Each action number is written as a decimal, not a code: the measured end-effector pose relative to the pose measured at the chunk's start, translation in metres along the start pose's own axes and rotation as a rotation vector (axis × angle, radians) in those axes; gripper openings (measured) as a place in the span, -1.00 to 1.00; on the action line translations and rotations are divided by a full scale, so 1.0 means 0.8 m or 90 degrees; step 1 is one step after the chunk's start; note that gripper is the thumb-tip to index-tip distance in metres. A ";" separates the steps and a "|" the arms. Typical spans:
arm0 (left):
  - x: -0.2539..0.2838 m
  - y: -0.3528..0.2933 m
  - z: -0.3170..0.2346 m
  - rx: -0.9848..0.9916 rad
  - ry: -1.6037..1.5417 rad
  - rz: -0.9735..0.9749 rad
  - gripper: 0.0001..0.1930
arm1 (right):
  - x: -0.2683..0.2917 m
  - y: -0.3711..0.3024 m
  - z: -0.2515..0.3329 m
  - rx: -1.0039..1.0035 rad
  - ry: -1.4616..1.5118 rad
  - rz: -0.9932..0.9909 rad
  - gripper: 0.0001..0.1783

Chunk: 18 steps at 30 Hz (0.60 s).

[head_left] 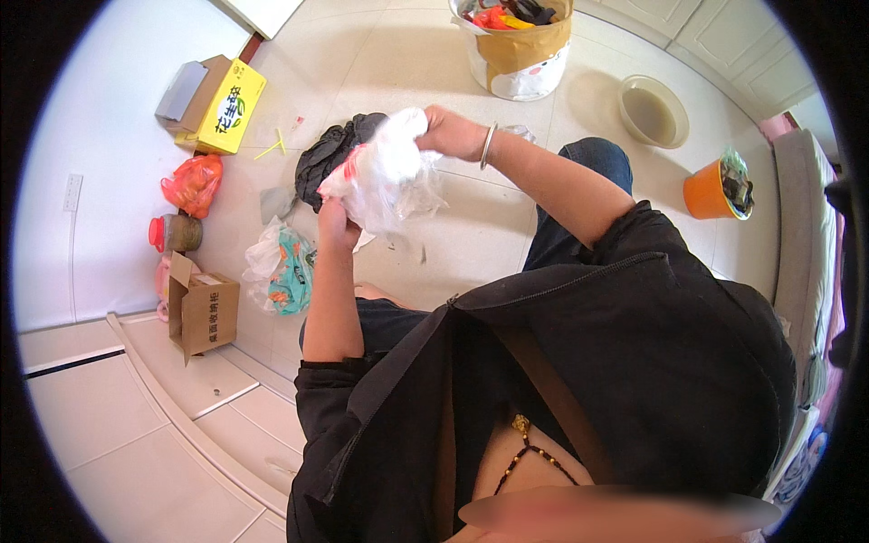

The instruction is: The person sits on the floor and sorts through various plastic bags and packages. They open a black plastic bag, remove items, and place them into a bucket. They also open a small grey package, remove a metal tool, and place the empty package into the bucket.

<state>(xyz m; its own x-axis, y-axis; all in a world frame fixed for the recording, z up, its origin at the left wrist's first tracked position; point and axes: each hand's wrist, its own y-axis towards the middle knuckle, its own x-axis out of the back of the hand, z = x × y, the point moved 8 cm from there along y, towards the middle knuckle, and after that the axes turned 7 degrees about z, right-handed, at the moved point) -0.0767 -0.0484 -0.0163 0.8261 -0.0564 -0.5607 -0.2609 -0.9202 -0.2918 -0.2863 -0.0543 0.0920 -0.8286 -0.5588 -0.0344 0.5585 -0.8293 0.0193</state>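
Note:
Between my two hands hangs a crumpled white plastic bag with some red on its left side. My right hand, with a bangle at the wrist, grips its upper right part. Lower down on the left, my left hand is closed on the bag's red and white edge. A black plastic bag lies behind it on the floor, partly covered by the white one. Nearer to me, beside my left forearm, is a teal patterned plastic bag with a whitish bag against it.
Along the left wall stand a yellow carton, a red bag, a red-lidded jar and an open cardboard box. A filled round bin stands far off; a basin of murky water and an orange bucket are at right.

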 end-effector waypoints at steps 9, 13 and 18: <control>-0.025 -0.011 -0.052 -0.245 0.184 0.060 -0.61 | -0.077 -0.046 -0.071 -0.047 -0.816 0.278 -0.23; -0.084 -0.040 -0.041 -0.310 0.350 0.193 -0.58 | -0.094 -0.024 -0.072 -0.113 -0.237 0.295 -0.34; -0.115 -0.048 -0.009 -0.134 0.073 0.261 -0.44 | -0.114 -0.015 -0.104 -0.324 0.431 0.089 0.11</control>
<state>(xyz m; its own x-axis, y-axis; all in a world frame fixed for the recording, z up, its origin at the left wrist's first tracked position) -0.1384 -0.0106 0.0522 0.7292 -0.4627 -0.5042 -0.4795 -0.8711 0.1060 -0.2141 0.0073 0.0118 -0.6398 -0.3992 -0.6567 0.7372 -0.5602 -0.3777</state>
